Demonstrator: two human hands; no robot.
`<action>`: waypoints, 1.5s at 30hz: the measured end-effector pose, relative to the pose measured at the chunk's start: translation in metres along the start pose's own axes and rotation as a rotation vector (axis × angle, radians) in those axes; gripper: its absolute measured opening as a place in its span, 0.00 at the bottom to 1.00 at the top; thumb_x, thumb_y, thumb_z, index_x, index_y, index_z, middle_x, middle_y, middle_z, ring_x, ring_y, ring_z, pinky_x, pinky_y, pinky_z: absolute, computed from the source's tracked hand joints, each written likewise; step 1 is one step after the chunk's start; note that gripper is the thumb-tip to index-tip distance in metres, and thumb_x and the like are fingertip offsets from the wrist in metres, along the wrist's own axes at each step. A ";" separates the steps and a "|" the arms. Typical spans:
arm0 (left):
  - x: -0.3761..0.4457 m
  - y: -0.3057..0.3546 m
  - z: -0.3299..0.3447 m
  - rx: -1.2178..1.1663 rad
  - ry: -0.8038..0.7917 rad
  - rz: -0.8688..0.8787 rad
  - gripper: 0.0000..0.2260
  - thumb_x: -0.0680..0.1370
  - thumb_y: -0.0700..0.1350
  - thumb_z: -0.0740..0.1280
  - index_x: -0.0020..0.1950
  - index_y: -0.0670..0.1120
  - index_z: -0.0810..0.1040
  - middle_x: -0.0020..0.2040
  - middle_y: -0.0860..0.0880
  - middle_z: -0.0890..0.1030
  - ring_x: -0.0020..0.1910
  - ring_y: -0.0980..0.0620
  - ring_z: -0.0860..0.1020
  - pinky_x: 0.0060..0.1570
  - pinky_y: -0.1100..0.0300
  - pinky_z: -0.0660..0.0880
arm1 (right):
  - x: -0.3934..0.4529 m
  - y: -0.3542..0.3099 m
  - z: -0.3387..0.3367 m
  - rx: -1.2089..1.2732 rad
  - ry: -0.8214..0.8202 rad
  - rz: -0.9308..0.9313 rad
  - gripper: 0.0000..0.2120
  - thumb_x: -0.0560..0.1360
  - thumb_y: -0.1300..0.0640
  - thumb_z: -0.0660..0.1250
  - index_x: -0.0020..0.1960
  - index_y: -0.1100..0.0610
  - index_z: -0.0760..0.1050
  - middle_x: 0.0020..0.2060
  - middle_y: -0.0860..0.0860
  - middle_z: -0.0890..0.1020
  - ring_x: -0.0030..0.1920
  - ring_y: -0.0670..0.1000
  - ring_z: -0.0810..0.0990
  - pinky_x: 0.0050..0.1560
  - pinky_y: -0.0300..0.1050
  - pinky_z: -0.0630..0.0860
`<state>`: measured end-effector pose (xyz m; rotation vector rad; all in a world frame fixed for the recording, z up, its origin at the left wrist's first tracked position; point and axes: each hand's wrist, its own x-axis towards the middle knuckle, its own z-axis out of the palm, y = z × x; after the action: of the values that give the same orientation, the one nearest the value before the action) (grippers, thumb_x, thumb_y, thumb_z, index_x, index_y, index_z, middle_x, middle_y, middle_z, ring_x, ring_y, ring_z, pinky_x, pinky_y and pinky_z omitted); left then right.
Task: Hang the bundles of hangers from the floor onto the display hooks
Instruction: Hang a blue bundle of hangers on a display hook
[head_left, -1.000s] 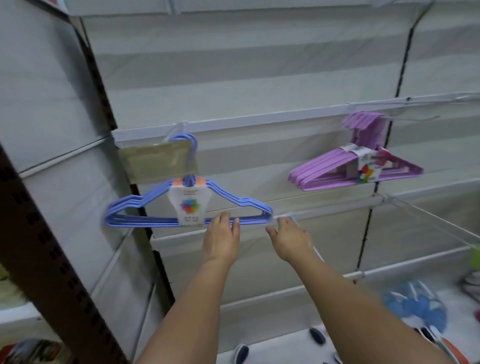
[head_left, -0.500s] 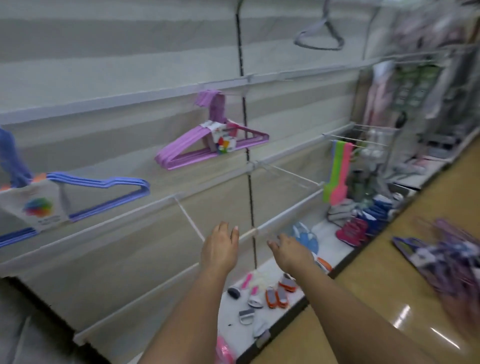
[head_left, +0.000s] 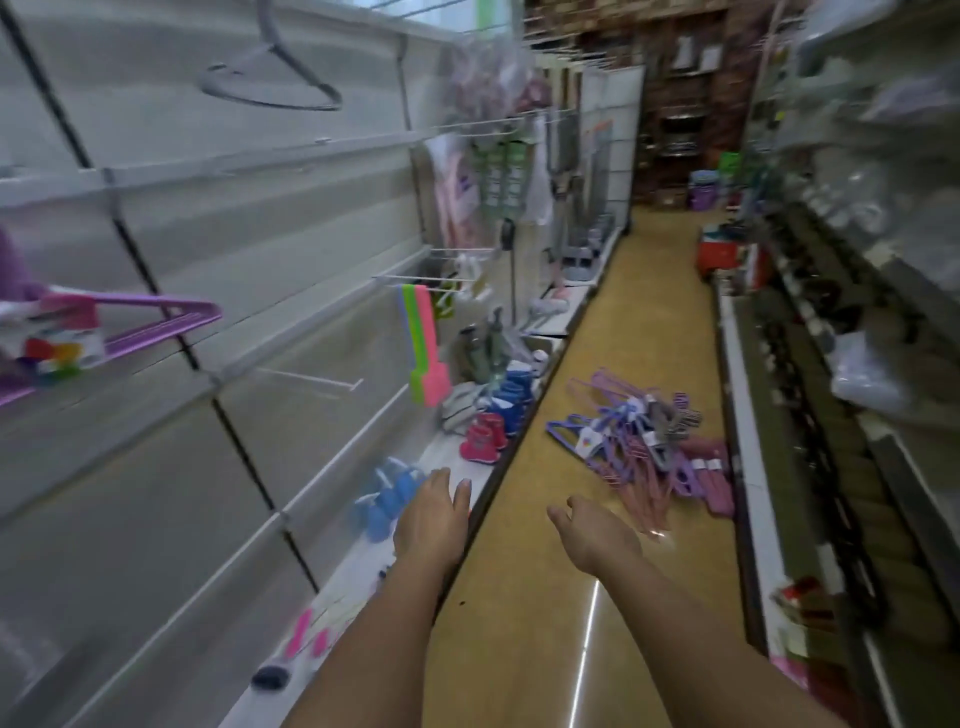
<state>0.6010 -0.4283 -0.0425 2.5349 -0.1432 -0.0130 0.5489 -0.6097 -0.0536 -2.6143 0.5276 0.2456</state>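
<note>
A pile of hanger bundles (head_left: 644, 441) in purple, blue, grey and pink lies on the yellow aisle floor ahead, right of the shelving. A purple hanger bundle (head_left: 119, 325) hangs on the wall panel at the left edge. A bare white display hook (head_left: 311, 378) sticks out of the panel below it. A grey hanger (head_left: 270, 85) hangs high up. My left hand (head_left: 434, 514) and my right hand (head_left: 597, 532) are stretched forward over the shelf edge and the floor, fingers relaxed, both holding nothing, well short of the pile.
The low white shelf (head_left: 452, 447) on the left carries small boots, blue items and brushes. Green and pink flat tools (head_left: 423, 343) hang from a peg. Stocked shelving (head_left: 852, 364) lines the right side. A red basket (head_left: 719, 254) stands farther down the aisle.
My view has swung right, from the wall with the blue and purple bundles to the aisle floor. Both hands left the blue bundle and now reach forward, holding nothing.
</note>
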 end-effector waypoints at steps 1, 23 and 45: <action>0.008 0.012 0.010 -0.004 -0.007 0.028 0.21 0.83 0.54 0.53 0.73 0.47 0.65 0.72 0.46 0.69 0.68 0.45 0.69 0.62 0.53 0.68 | 0.007 0.013 -0.006 0.000 0.015 0.034 0.24 0.82 0.42 0.49 0.70 0.56 0.65 0.68 0.55 0.72 0.67 0.56 0.71 0.62 0.50 0.69; 0.255 0.110 0.164 0.030 -0.319 0.255 0.24 0.83 0.56 0.51 0.75 0.44 0.63 0.74 0.45 0.67 0.71 0.46 0.66 0.68 0.51 0.66 | 0.220 0.120 -0.069 0.147 0.106 0.394 0.25 0.81 0.41 0.47 0.70 0.54 0.66 0.64 0.56 0.75 0.62 0.56 0.74 0.56 0.51 0.71; 0.495 0.277 0.327 0.048 -0.322 0.179 0.24 0.83 0.55 0.52 0.75 0.44 0.63 0.74 0.45 0.66 0.72 0.47 0.65 0.69 0.51 0.64 | 0.523 0.257 -0.181 0.150 0.041 0.349 0.24 0.82 0.44 0.49 0.73 0.56 0.62 0.67 0.56 0.73 0.65 0.58 0.73 0.59 0.51 0.70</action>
<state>1.0515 -0.8921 -0.1435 2.5417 -0.5015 -0.3517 0.9357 -1.0752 -0.1328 -2.3745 0.9790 0.2523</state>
